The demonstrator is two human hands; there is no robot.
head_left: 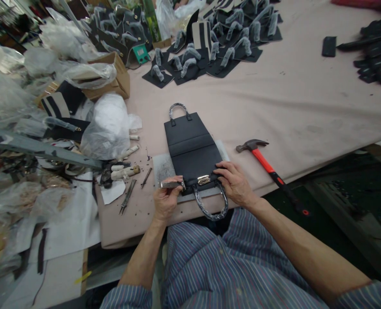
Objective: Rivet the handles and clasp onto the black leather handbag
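Note:
A black handbag panel (193, 141) lies unfolded on the table in front of me, with a plastic-wrapped handle (178, 105) at its far end and another wrapped handle (211, 214) at its near end. A shiny metal clasp (204, 180) sits by the near edge. My left hand (167, 201) pinches a flat silver metal tool (170, 185) at the panel's near left corner; its exact kind is unclear. My right hand (234, 182) grips the near right corner, thumb and fingers closed on it. A pale board (164, 165) shows under the panel.
A red-handled claw hammer (264, 161) lies to the right, its handle past the table edge. Tweezers (128, 196) and a thin metal rod (146, 177) lie left. Several black panels with wrapped handles (187, 64) lie at the back. Plastic bags (108, 124) and a cardboard box (121, 77) crowd the left.

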